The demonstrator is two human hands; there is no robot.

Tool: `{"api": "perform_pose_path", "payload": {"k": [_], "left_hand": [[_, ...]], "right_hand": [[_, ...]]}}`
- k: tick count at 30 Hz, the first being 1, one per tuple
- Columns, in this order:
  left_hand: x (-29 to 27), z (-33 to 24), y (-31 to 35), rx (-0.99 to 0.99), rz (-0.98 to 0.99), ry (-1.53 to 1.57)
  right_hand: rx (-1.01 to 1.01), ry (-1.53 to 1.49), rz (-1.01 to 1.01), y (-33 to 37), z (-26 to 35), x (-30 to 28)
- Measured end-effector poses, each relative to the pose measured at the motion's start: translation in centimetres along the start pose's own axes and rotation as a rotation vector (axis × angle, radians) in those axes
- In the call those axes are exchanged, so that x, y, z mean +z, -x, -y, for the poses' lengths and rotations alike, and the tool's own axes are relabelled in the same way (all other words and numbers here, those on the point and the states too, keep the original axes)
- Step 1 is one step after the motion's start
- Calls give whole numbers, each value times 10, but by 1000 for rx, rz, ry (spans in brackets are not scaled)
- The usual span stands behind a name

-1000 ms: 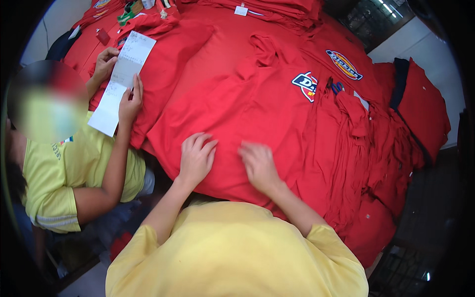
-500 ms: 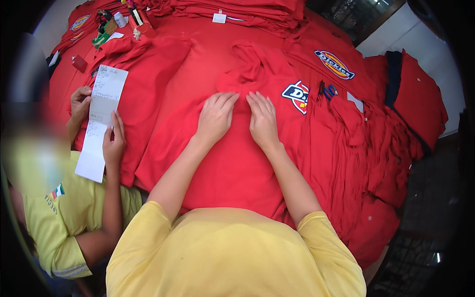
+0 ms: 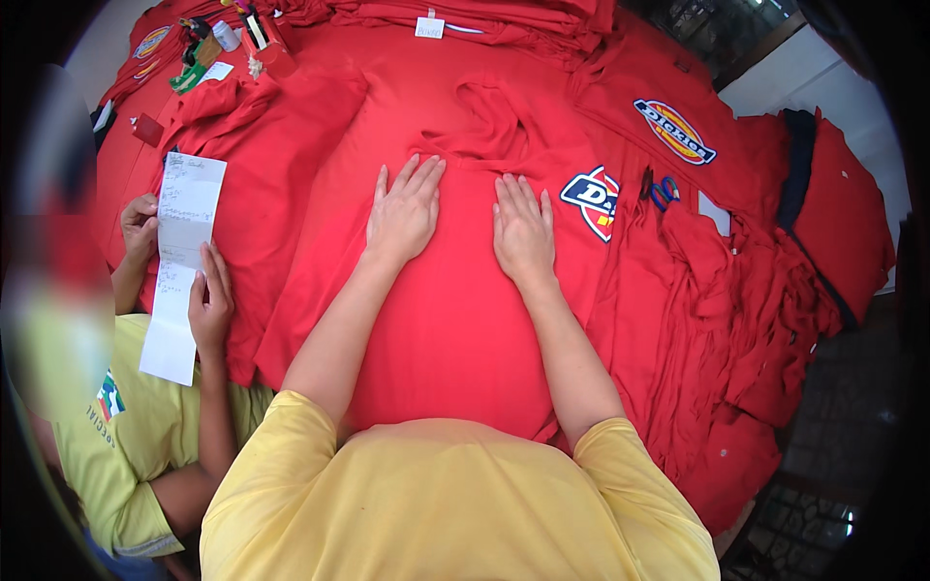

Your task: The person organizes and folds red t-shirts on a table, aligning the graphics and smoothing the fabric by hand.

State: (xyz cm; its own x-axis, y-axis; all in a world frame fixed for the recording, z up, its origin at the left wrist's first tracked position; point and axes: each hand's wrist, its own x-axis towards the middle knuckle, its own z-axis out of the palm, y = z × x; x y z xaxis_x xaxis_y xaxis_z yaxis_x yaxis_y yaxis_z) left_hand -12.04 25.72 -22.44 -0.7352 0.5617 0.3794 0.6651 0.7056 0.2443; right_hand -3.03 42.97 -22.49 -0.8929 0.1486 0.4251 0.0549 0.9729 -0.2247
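Observation:
A red hooded sweatshirt (image 3: pixel 455 320) lies spread in front of me, its hood (image 3: pixel 494 121) at the far end. My left hand (image 3: pixel 404 211) rests flat on the fabric left of the middle, palm down with fingers stretched out. Flat on the same garment, right of the middle, lies my right hand (image 3: pixel 523 229), its fingers pointing away from me. Neither hand holds anything. Just right of my right hand is a printed logo patch (image 3: pixel 591 200), part of it covered by a fold of red cloth.
At my left a co-worker in a yellow-green shirt (image 3: pixel 145 455) holds a long handwritten paper (image 3: pixel 189 218). Blue-handled scissors (image 3: pixel 666 192) lie on piled red garments (image 3: pixel 697 320) at the right. A red holder with tools (image 3: pixel 269 48) and folded red clothes (image 3: pixel 523 24) are at the back.
My hands have moved apart and flattened on the sweatshirt, smoothing the cloth between them. The co-worker's paper has shifted slightly left and down in view.

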Motion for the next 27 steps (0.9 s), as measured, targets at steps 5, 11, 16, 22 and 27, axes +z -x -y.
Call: {"api": "perform_pose_path", "payload": {"k": [5, 11, 16, 22, 27], "left_hand": [[3, 14, 8, 40, -118, 33], [-52, -39, 102, 149, -83, 170], [-86, -66, 213, 6, 193, 150], [-72, -67, 194, 8, 115, 39], [-43, -59, 148, -41, 13, 30]], "right_hand": [[-54, -1, 6, -7, 3, 5], [-77, -235, 83, 48, 7, -53], [47, 16, 399, 162, 42, -107], [-51, 184, 312, 148, 30, -84], [-90, 117, 346, 82, -11, -71]]}}
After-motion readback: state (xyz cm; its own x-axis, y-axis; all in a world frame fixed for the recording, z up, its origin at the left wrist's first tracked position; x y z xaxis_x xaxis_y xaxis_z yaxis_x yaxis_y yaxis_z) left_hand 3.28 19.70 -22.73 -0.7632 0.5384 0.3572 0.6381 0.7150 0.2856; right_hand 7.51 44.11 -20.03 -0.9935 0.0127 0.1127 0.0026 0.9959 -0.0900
